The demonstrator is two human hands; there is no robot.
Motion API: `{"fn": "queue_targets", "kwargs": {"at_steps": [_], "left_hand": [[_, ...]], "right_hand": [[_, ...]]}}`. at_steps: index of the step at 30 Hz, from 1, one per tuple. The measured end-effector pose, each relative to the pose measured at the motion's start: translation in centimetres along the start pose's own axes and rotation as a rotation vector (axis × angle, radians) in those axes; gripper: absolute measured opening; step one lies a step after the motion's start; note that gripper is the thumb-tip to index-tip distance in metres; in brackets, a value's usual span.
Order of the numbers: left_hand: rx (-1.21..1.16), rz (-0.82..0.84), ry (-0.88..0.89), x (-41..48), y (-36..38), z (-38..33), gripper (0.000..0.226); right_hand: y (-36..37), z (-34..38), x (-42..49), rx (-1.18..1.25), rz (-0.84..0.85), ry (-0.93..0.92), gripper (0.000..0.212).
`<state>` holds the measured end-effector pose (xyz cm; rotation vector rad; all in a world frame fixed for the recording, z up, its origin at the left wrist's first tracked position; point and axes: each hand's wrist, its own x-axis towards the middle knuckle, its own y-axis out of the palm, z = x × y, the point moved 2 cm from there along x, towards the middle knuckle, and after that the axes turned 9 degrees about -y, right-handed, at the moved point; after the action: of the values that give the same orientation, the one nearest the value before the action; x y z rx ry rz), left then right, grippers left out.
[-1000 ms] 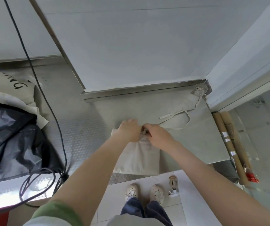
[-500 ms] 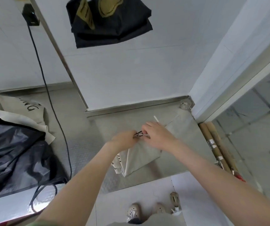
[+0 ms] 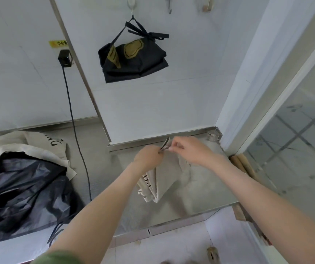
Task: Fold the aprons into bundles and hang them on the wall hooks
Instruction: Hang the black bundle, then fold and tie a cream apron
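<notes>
My left hand point(image 3: 149, 157) and right hand point(image 3: 193, 151) both pinch the ties point(image 3: 165, 146) at the top of the beige apron bundle point(image 3: 162, 180), so its folds hang together over the counter point(image 3: 206, 191). A free hook point(image 3: 169, 7) waits right of the black bundle point(image 3: 133, 58).

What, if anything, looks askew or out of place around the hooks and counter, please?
The black apron bundle hangs tilted from its hook, lower layers splayed unevenly. Left on the counter, a crumpled heap of black and cream fabric lies unfolded. Nothing looks spilled or damaged.
</notes>
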<state>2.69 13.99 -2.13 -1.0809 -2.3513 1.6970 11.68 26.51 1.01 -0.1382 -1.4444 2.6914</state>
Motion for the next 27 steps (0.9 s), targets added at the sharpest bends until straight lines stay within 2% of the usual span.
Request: {"fn": "queue_targets", "kwargs": {"at_steps": [3,5,8,11,15,18,21,22,24,27], "left_hand": [[-0.227,-0.078,-0.048,-0.1,-1.2,-0.2,0.032],[-0.452,-0.089,-0.088,-0.2,-2.0,-0.5,0.032],[-0.815,-0.011,-0.141,-0.8,-2.7,-0.6,0.02],[-1.015,0.094,-0.141,-1.4,-2.7,-0.7,0.009],[-1.242,0.117,-0.242,-1.7,-2.3,-0.8,0.011],[-1.4,0.166,-0.39,-1.7,-1.9,-0.5,0.009],[-1.5,0.291,-0.343,-1.6,-1.3,-0.6,0.027],[-1.55,0.306,-0.326,-1.4,-1.1,-0.5,0.034],[-1.646,0.282,-0.357,-1.1,-0.7,-0.2,0.047],[-1.681,0.244,-0.441,-1.1,-0.1,0.4,0.04]], "right_hand": [[-0.1,0.0,-1.1,-0.031,0.013,-0.012,0.029],[-0.1,-0.8,-1.8,-0.032,0.013,0.014,0.026],[0.3,-2.3,-2.7,-0.021,-0.001,0.034,0.022],[0.7,-3.9,-3.6,-0.077,-0.007,0.046,0.017],[1.4,-5.9,-4.7,-0.27,-0.037,0.057,0.066],[2.0,-6.7,-5.5,-0.258,-0.05,0.004,0.083],[2.5,-6.7,-5.9,-0.082,-0.13,-0.01,0.092],[2.3,-6.0,-6.0,-0.017,-0.209,-0.029,0.089],[2.0,-5.4,-5.9,0.082,-0.363,-0.059,0.063],[1.8,-4.7,-5.4,0.295,-0.36,0.023,0.023]]}}
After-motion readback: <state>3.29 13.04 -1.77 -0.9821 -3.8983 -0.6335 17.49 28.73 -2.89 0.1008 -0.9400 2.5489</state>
